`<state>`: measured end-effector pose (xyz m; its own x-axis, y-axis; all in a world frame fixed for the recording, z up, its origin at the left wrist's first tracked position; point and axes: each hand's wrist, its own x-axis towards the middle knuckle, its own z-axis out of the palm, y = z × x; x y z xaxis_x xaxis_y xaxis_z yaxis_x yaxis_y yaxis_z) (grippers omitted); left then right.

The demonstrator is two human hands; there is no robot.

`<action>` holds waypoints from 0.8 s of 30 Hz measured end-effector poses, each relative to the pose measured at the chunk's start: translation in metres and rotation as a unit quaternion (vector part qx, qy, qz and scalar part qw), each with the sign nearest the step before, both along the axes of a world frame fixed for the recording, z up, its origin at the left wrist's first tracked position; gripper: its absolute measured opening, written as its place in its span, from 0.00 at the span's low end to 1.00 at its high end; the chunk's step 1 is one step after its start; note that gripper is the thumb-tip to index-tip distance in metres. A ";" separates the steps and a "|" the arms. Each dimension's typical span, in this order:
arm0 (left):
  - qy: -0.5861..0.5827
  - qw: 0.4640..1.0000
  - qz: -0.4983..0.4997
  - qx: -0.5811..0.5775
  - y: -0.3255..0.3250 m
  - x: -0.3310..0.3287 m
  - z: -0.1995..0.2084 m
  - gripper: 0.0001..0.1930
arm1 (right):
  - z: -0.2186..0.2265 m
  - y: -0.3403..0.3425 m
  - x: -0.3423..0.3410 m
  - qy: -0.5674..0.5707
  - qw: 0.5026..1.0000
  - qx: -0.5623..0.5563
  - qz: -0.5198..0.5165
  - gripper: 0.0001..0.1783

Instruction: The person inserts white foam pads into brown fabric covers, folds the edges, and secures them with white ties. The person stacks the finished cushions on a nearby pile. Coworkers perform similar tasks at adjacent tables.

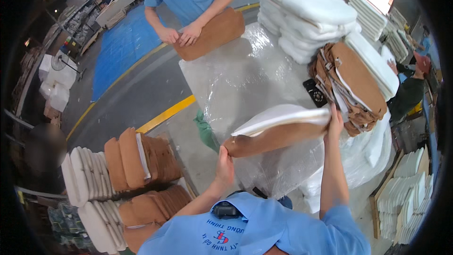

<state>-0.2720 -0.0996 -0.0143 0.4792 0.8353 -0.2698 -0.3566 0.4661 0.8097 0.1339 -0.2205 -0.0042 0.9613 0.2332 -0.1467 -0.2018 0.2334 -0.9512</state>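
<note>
My left hand point(224, 169) grips the near left end of a brown cushion cover point(278, 140). At the opposite end, my right hand point(334, 122) has its fingers closed on the same cover, the arm stretched out. A white foam pad point(283, 115) shows along the cover's upper, open side, partly inside the brown cloth. The cushion cover is held tilted on edge above a table point(212, 80) wrapped in clear plastic. Close to my right hand lies a pile of brown covers point(358, 78). A black phone-like object point(314, 93) rests beside that pile.
Across the table, a co-worker in blue presses both hands on a brown cushion point(217, 35). White foam pads point(306, 7) are stacked at the far right. Brown cushions point(141, 158) and white pads point(87, 174) stand in rows at my left. A green bag point(204, 130) hangs by the table edge.
</note>
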 end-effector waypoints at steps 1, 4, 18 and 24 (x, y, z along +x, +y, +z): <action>-0.001 0.999 -0.002 0.032 0.010 0.007 -0.001 0.32 | 0.000 -0.027 -0.013 0.046 0.998 0.045 -0.008 0.24; -0.009 0.995 -0.014 0.102 0.038 0.033 -0.002 0.30 | -0.016 -0.110 -0.067 0.163 0.977 0.109 -0.080 0.24; -0.004 0.962 -0.211 0.173 0.084 0.325 0.055 0.22 | 0.053 -0.174 -0.279 0.437 0.876 0.186 -0.085 0.32; -0.031 0.942 -0.322 0.087 0.078 0.355 0.016 0.25 | 0.044 -0.151 -0.259 0.384 0.876 0.155 0.246 0.23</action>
